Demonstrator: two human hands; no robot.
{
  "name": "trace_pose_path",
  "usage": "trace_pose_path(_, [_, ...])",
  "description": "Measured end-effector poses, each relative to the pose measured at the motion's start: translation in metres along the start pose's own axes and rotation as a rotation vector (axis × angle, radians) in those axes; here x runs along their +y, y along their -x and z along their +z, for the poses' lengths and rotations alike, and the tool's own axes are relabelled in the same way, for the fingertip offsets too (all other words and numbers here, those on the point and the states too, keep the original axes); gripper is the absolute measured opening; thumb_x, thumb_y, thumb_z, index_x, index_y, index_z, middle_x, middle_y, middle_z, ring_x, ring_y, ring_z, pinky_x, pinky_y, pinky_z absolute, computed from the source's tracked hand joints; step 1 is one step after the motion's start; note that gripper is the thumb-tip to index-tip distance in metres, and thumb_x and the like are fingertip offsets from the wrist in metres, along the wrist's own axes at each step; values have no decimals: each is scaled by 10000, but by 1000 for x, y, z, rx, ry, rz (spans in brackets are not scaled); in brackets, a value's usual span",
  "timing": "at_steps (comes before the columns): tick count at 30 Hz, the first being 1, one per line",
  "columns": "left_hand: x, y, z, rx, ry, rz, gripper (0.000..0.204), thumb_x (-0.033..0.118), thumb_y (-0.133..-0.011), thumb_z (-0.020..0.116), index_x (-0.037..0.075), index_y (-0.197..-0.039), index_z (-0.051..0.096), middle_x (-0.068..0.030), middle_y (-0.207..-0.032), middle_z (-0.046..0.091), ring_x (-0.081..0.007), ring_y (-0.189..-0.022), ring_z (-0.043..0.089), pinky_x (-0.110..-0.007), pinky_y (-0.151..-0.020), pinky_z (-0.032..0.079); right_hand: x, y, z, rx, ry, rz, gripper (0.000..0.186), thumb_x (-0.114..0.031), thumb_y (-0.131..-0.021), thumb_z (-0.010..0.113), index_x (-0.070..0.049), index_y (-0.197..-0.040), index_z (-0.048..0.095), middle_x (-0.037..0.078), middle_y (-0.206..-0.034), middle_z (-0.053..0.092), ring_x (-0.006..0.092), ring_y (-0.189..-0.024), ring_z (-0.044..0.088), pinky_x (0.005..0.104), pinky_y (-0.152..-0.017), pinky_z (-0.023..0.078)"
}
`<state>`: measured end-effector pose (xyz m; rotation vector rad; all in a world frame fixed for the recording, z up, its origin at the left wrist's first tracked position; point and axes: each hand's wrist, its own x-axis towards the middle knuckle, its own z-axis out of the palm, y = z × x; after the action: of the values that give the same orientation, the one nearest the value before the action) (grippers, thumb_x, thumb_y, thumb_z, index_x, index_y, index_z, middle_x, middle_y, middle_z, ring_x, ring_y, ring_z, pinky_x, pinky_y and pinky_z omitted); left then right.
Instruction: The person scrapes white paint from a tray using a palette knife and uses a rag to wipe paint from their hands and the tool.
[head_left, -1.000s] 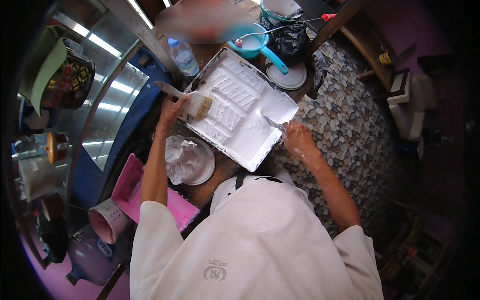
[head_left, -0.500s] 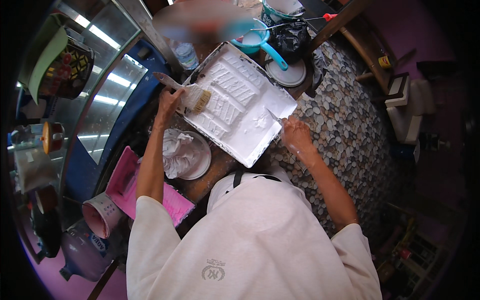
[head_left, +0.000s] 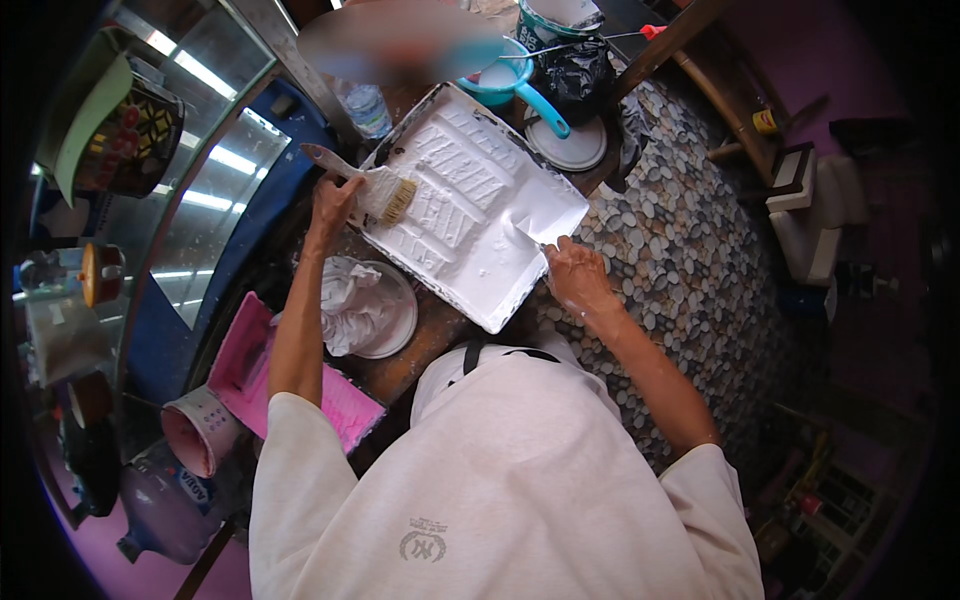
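A paint tray [head_left: 440, 155] coated in thick white paint lies at an angle in front of me, with raised ribs across its sloped part. At its left edge, my left hand [head_left: 336, 200] is closed on a wide paintbrush [head_left: 380, 192], whose bristles rest over the tray's rim. Near the tray's right corner, my right hand [head_left: 577, 272] is closed on a thin scraper [head_left: 524, 234] with its blade in the paint; most of its handle is hidden by my fingers.
A white lid [head_left: 385, 315] with a crumpled cloth [head_left: 348, 305] lies left of the tray. Further left are a pink tray [head_left: 335, 405] and a pinkish bucket [head_left: 198, 430]. Beyond stand a turquoise dipper [head_left: 540, 108], a black plastic bag [head_left: 575, 80] and a water bottle [head_left: 368, 110].
My right hand has moved slightly left and nearer to me, and the scraper's blade has shifted in the paint. My left hand and the paintbrush stay about where they were.
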<state>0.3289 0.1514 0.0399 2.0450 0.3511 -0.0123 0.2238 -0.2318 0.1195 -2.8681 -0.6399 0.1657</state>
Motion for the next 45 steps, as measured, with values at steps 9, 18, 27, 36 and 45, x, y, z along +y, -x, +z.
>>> trace_pose_path(9, [-15,-6,1,25,-14,30,391,277,-739,681,-75,-902,639,-198,-819,662,-277,-717,654,-372,-640,506,24,-27,-1,103,204,25,86,-34,-778,524,-6,-816,596,147,-850,568,305,-744,643,387,-606,523])
trace_pose_path(18, [1,5,-1,23,-6,49,390,282,-735,686,-74,-887,640,-197,-818,664,-279,-729,657,-362,-647,505,22,-37,-6,178,275,102,64,-28,-770,533,-14,-802,586,138,-831,551,267,-726,640,376,-606,528])
trace_pose_path(27, [-11,1,0,47,17,49,406,282,-733,690,-85,-898,633,-220,-828,660,-300,-728,658,-366,-647,505,10,-29,-6,111,199,72,56,-27,-774,532,-3,-795,578,145,-845,559,277,-721,637,379,-605,532])
trace_pose_path(36, [-1,4,0,9,54,6,396,276,-732,700,-75,-903,637,-211,-852,664,-295,-755,659,-358,-672,502,11,-16,-3,26,84,125,116,-27,-776,519,22,-853,590,186,-839,567,345,-748,638,423,-625,526])
trace_pose_path(45, [-5,2,1,13,-26,19,411,288,-736,703,-72,-922,635,-217,-845,662,-307,-761,662,-372,-681,505,-29,23,0,6,-100,194,131,-60,-785,536,19,-869,598,216,-816,577,384,-686,626,472,-602,509])
